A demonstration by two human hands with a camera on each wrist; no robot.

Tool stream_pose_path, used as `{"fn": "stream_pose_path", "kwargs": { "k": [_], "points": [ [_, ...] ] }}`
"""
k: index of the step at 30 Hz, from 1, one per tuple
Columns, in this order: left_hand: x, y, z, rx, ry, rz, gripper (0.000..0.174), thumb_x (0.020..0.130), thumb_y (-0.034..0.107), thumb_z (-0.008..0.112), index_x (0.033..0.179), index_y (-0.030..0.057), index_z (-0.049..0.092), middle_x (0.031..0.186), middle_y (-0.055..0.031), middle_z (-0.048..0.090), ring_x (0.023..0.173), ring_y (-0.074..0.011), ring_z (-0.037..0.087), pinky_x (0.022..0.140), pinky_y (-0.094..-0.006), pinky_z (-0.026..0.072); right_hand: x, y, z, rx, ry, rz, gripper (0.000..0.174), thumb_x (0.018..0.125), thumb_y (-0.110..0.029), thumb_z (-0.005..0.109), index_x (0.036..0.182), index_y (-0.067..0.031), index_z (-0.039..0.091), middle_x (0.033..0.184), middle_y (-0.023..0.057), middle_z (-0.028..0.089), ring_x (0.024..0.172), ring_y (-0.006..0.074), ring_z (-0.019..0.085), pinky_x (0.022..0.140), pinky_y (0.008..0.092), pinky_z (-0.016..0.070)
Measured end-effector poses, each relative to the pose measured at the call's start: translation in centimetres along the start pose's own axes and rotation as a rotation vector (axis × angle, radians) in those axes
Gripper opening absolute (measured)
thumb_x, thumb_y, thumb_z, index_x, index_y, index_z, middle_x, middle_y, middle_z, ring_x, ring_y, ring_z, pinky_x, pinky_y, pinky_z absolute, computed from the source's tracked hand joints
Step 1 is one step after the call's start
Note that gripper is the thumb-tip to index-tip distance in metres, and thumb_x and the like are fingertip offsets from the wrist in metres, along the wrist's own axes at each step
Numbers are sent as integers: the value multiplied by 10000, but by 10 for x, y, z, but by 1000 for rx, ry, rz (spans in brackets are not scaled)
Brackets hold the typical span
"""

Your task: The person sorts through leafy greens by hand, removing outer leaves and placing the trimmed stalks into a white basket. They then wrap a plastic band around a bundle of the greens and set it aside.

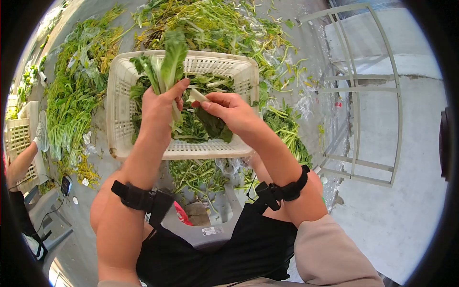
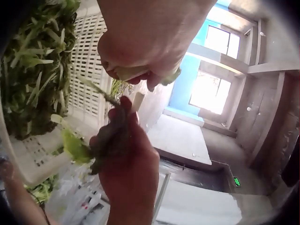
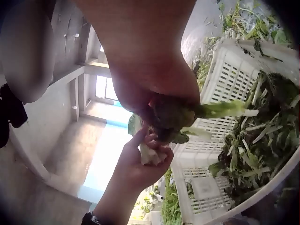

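Observation:
My left hand [image 1: 157,109] grips a bunch of leafy greens [image 1: 174,60] by the pale stems, leaves pointing up and away. Close to its right, my right hand [image 1: 230,111] pinches a single leaf [image 1: 210,123] by its white stalk, and the dark green blade hangs down. Both hands are above a cream plastic basket [image 1: 181,154] holding many cut greens [image 1: 193,134]. In the right wrist view, a pale stalk [image 3: 220,109] sticks out from beside the right hand over the basket, while the left hand [image 3: 140,164] faces it from below.
Heaps of greens [image 1: 210,26] lie on the floor beyond the basket, with more at the left [image 1: 79,95]. A metal frame [image 1: 397,91] stands at the right. Another person's arm [image 1: 21,165] reaches towards a second basket [image 1: 19,134]. A grey plastic stool [image 1: 229,229] is below me.

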State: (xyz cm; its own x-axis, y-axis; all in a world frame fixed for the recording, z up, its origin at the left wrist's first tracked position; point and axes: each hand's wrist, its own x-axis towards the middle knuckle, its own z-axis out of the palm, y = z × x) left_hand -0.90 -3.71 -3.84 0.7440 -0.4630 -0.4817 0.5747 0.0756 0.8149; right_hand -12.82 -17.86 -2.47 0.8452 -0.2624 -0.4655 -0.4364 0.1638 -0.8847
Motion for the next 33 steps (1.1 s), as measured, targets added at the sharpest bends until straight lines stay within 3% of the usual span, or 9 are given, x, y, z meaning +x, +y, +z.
{"fn": "stream_pose_path", "kwargs": {
  "k": [6, 10, 14, 16, 18, 20, 24, 29, 33],
  "points": [
    [7, 22, -4, 419, -229, 40, 292, 782, 180, 827, 997, 34, 693, 832, -27, 679, 705, -118, 614, 684, -295, 487, -5, -10, -15, -308, -108, -41, 280, 982, -226, 627, 1119, 2, 713, 808, 11, 627, 763, 85, 496, 685, 285, 426],
    [6, 1, 0, 328, -396, 139, 327, 774, 152, 822, 1035, 9, 687, 912, -42, 705, 817, -118, 642, 759, -283, 498, -7, -13, -12, -271, -95, -2, 307, 969, -250, 655, 1095, 26, 703, 806, 23, 632, 757, 78, 493, 669, 277, 428],
    [-4, 18, 7, 351, -209, 94, 277, 763, 140, 819, 984, 38, 687, 853, -28, 683, 773, -115, 627, 728, -280, 484, -4, -10, -13, -256, 10, 15, 336, 992, -289, 634, 1223, -50, 686, 979, -32, 678, 839, 66, 556, 810, 266, 480],
    [4, 14, -1, 309, -168, 32, 300, 767, 166, 831, 995, 53, 672, 861, -26, 668, 760, -116, 618, 709, -277, 473, -6, -17, -14, 107, 282, 102, 334, 978, -309, 643, 1214, -77, 689, 994, -32, 670, 847, 96, 582, 837, 298, 494],
    [6, 13, -4, 266, -124, -33, 324, 771, 192, 844, 1006, 69, 658, 869, -24, 653, 747, -116, 609, 690, -275, 462, -2, -12, -26, 203, 455, 56, 286, 967, -302, 643, 1161, -99, 695, 1032, -20, 669, 889, 129, 606, 815, 318, 496],
    [1, 14, -3, 84, -84, -15, 254, 789, 175, 812, 969, 73, 665, 833, -19, 648, 740, -126, 616, 685, -289, 456, 1, -7, -45, 360, 813, -55, 223, 959, -278, 646, 1092, -106, 692, 1043, -8, 673, 904, 129, 612, 785, 317, 482],
    [-5, 18, -2, 7, -65, -58, 309, 804, 178, 814, 1035, 74, 636, 877, -23, 651, 773, -136, 632, 689, -282, 469, 0, -4, -55, 420, 807, -9, 193, 958, -270, 643, 1064, -114, 681, 1011, -7, 686, 880, 127, 611, 764, 320, 468],
    [-7, 10, -2, -108, -94, -68, 300, 826, 169, 793, 1052, 64, 626, 982, -50, 675, 941, -175, 683, 769, -302, 485, -7, -16, -20, 173, 403, 213, 239, 946, -349, 673, 1030, -129, 712, 953, -28, 688, 878, 104, 601, 764, 299, 449],
    [-10, 8, 4, -148, -151, -125, 296, 841, 163, 778, 1076, 66, 626, 1024, -52, 680, 979, -183, 687, 795, -302, 490, -5, -12, 0, -16, 256, 171, 369, 932, -463, 691, 1068, -121, 727, 931, -33, 691, 889, 81, 604, 721, 280, 442]
  ]
}}
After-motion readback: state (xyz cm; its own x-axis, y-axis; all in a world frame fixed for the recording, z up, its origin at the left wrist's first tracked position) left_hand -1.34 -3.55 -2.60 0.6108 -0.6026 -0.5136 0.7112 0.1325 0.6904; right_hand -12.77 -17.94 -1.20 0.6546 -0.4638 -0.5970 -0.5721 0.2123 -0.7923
